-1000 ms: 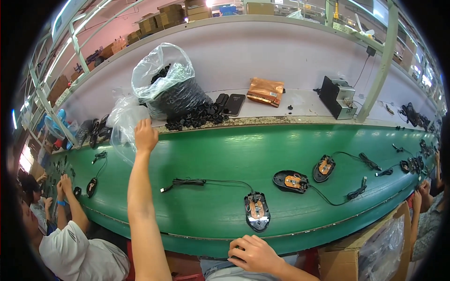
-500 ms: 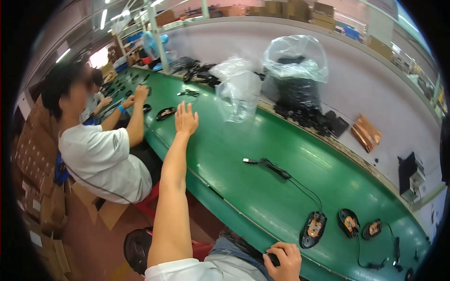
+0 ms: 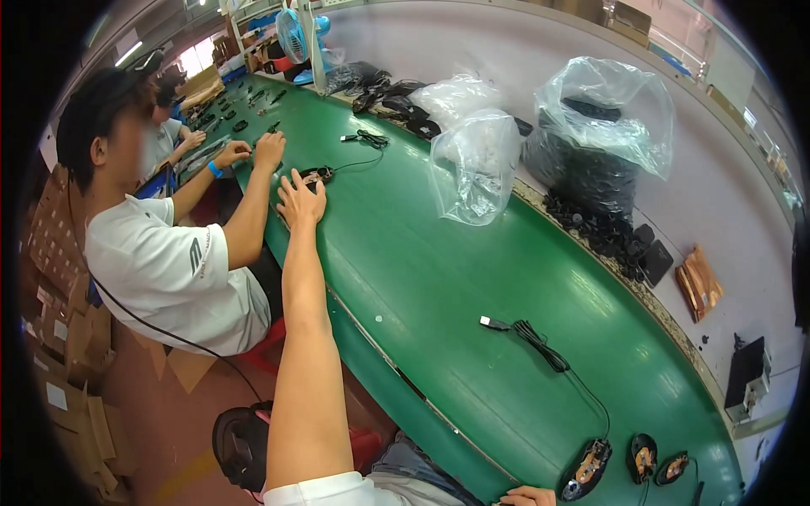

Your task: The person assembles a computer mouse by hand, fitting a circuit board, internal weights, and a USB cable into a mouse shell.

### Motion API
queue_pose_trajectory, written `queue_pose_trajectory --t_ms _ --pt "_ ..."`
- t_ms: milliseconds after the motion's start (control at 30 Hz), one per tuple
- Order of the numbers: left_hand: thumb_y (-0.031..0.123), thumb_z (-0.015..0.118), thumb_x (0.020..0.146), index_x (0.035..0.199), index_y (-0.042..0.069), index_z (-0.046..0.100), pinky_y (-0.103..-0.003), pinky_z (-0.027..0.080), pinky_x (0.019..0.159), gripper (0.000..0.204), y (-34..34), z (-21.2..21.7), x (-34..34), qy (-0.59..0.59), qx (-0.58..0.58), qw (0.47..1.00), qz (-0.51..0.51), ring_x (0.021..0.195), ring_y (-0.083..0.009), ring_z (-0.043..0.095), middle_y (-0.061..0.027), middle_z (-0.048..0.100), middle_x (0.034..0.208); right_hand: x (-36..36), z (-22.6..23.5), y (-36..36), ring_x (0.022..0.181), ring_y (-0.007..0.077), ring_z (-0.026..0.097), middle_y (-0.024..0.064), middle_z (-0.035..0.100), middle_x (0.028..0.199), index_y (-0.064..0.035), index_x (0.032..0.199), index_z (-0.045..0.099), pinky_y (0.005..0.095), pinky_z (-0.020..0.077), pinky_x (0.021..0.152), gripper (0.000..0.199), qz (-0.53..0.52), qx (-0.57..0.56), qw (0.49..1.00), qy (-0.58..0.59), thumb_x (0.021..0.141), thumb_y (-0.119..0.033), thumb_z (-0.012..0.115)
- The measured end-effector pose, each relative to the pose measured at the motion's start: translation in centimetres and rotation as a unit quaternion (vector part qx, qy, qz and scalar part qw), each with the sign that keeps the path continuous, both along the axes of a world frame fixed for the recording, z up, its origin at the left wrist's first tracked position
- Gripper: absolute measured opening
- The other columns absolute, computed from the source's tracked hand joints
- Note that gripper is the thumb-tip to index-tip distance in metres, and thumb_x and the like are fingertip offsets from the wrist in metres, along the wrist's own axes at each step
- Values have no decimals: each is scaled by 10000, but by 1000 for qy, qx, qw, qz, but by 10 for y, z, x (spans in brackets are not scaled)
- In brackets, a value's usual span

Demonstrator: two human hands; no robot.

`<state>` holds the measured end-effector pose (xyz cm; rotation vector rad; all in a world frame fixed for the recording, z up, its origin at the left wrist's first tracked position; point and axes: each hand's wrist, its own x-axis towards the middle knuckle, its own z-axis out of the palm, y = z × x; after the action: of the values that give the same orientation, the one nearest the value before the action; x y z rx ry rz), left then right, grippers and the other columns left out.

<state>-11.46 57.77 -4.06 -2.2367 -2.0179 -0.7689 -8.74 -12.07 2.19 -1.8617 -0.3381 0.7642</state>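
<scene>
The left grip (image 3: 302,202), fingers spread and closed on nothing, has moved over the opened mouse (image 3: 318,175) at the left of the green surface (image 3: 405,253) — seemingly within grasp now. The right grip (image 3: 527,496) is cut off at the near edge; I cannot tell its state. Three other mice (image 3: 586,469) lie near right, a bag of black parts (image 3: 582,173) stands far right — a co-worker (image 3: 169,244) sits left.

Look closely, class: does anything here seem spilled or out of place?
Yes: small black parts lie loose beside the large clear bag, perhaps spilled from it. A whitish plastic bag also droops over the green worktop, looking untidy.
</scene>
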Motion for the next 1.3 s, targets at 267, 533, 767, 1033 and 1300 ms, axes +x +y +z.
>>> queue_pose_trajectory --t_ms 267,533,767,1033,1300 --pt "424 522 953 1542 43 322 -537 455 1005 730 0 -7 9 22 70 997 25 1294 -422 458 -224 321 1574 9 -28 -24 747 269 576 100 662 917 -32 859 661 364 497 716 105 82 76 965 -236 781 -16 729" --pt "238 560 914 1344 30 489 -461 559 780 482 -30 -14 7 157 144 972 101 1010 -335 610 -226 484 1377 -13 -11 -38 536 242 390 98 540 645 -34 652 475 351 404 549 250 -42 69 943 -324 822 -20 657" --pt "212 615 886 1109 46 511 -454 567 722 297 -65 -17 7 101 152 980 73 903 -341 603 -154 496 1127 -15 -19 -49 508 230 326 101 421 548 -41 599 369 351 361 521 353 -72 131 920 -361 853 -37 615" --pt "259 527 912 1009 35 714 -451 587 741 307 -96 -6 23 61 -44 997 -18 866 -355 713 -197 726 1010 -18 -31 -58 497 225 336 102 436 544 -45 583 362 347 368 507 349 -97 165 924 -332 854 -34 583" --pt "283 473 914 939 40 792 -454 583 749 402 -112 13 24 109 -28 991 -67 839 -367 732 -157 767 965 -25 -23 -50 487 189 325 69 463 535 -54 567 353 340 326 484 337 -119 249 935 -222 816 -23 579"
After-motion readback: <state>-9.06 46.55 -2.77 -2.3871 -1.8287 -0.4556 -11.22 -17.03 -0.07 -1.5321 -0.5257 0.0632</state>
